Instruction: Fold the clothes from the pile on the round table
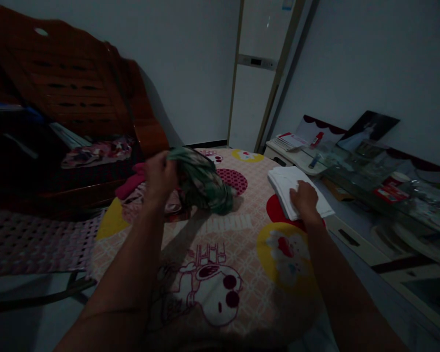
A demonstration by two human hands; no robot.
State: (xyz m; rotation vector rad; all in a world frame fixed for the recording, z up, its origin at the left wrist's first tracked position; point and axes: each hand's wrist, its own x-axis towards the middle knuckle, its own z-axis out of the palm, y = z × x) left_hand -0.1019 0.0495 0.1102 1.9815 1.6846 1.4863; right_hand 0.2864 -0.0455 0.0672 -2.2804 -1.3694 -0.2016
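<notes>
My left hand is closed on one end of a crumpled green patterned cloth, which hangs and trails to the right over the round table. Pink and dark clothes lie beneath and beside that hand at the table's left edge. On the right side of the table, my right hand rests on a folded white cloth, its fingers curled on the upper surface; whether they pinch the fabric is hard to tell. The table bears a pink cover with cartoon prints.
A carved wooden bench with clothes on it stands at the left, above a woven seat. Behind the table is a tall white cabinet-like unit. A glass-topped stand with papers, a cup and small items runs along the right.
</notes>
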